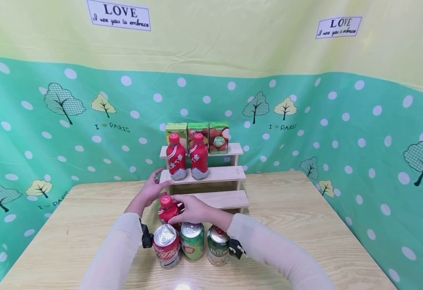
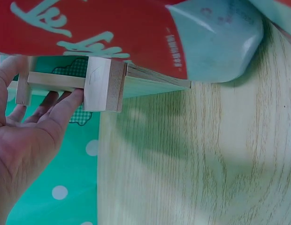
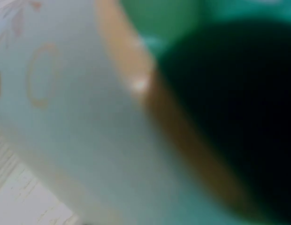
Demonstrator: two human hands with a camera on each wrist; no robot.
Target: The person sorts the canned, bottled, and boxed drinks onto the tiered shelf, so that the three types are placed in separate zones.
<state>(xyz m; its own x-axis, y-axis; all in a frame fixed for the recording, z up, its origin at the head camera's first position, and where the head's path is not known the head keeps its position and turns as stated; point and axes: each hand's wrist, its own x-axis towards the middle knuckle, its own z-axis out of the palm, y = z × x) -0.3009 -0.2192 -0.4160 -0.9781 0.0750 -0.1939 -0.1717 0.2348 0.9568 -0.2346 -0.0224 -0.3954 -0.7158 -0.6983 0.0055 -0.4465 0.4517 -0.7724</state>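
My left hand (image 1: 152, 189) grips the left end of a small three-tier wooden shelf (image 1: 211, 174), thumb on one side and fingers on the other. In the left wrist view the same hand (image 2: 35, 133) reaches around the shelf's end piece (image 2: 103, 84), below a large red bottle (image 2: 112, 28). My right hand (image 1: 194, 209) holds a red bottle (image 1: 166, 213) standing before the shelf's left side, its thumb in front and fingers behind. Cans partly hide the bottle's base. The right wrist view is filled by a blurred pale and green can (image 3: 89, 117).
Two red bottles (image 1: 178, 161) stand on the middle tier, and three juice cartons (image 1: 218, 139) line the top one. In front, under my right forearm, are a red can (image 1: 167, 251), a green can (image 1: 192, 245) and a dark green can (image 1: 217, 249). A polka-dot curtain (image 1: 204, 92) backs the wooden table (image 1: 284, 209).
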